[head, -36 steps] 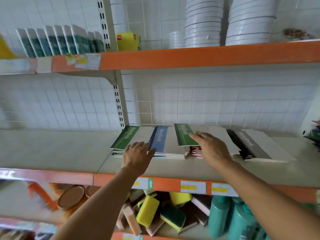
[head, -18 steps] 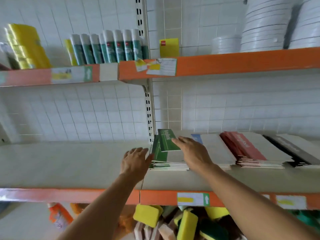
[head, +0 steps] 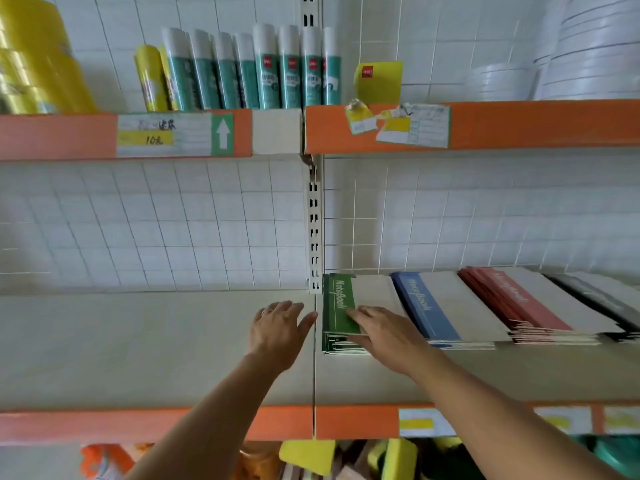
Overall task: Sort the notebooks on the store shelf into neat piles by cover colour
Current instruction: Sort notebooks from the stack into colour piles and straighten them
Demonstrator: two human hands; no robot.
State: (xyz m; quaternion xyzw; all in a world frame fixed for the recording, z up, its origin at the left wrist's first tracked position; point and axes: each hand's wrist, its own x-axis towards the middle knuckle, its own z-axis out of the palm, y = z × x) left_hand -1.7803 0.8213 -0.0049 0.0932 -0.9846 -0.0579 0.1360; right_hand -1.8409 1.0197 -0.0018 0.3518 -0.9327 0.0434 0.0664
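Fingers of the right hand point(head: 388, 336) lie flat on the green pile point(head: 338, 306), hiding its near corner; left hand point(head: 277, 329) spread beside it; black pile point(head: 602, 299) cut off.

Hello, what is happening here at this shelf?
A person is sorting notebooks on a cream store shelf. The right hand rests on the green-covered notebook pile; the left hand hovers open beside it. Blue, red and black piles lie to the right.

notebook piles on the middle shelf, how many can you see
4, in a row left to right: green pile under the right hand, blue pile, red pile, black pile at the frame edge; more may lie beyond.
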